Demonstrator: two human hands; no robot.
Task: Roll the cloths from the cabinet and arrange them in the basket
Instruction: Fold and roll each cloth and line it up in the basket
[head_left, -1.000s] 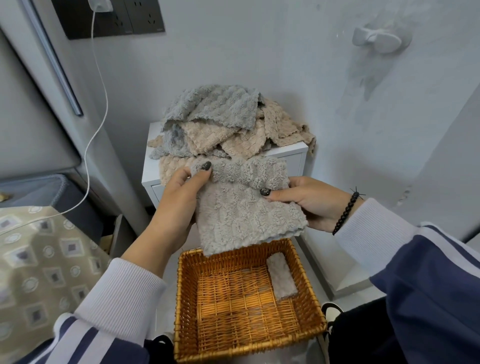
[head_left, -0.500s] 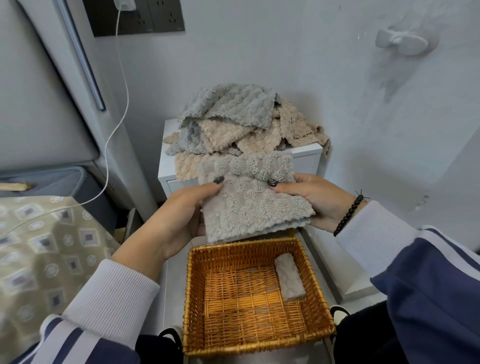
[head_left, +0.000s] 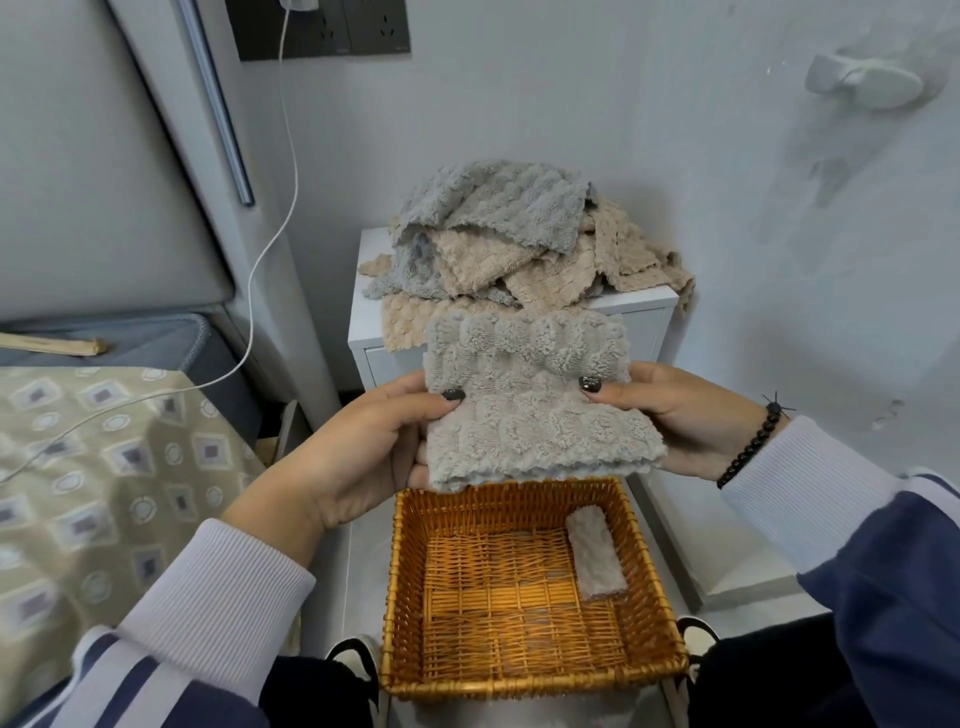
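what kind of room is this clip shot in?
Most likely a bedroom at home. A bed with a patterned cover sits at left against a padded headboard, a small white cabinet beside it works as a nightstand, and a charger cable runs down from a wall socket panel.

No readable text, label, brand, number or sign anywhere in view. Faint marks under sockets of dark wall outlet panel (head_left: 324, 28), too small to read. Patterned bedspread (head_left: 104, 467): squares and circles only, no lettering.
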